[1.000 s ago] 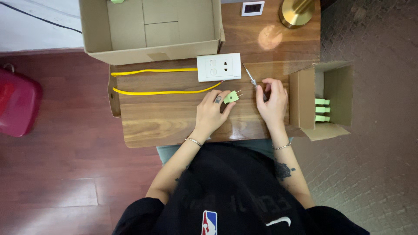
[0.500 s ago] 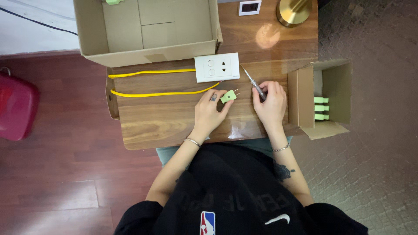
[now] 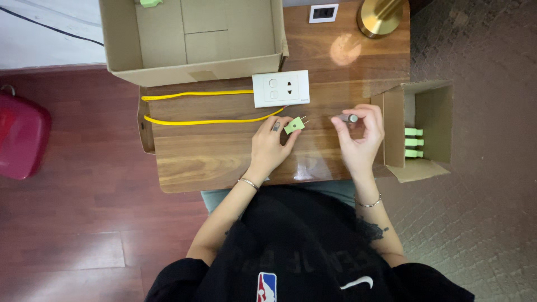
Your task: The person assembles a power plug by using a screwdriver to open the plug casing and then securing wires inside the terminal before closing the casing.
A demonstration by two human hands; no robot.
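Your left hand (image 3: 268, 146) pinched small green plug (image 3: 295, 124), prongs up, above table (image 3: 212, 162), just below white socket plate (image 3: 281, 88). Your right hand (image 3: 361, 137) closed on small dark screwdriver handle (image 3: 348, 118). Step likely: wiring plug. Next move needs tool tip aligned with plug screw. Yellow wire (image 3: 201, 120) lay beside.

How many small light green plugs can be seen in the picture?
5. One small light green plug is in the left hand; three lie stacked in the small open cardboard box; one sits in the large cardboard box. More may be hidden.
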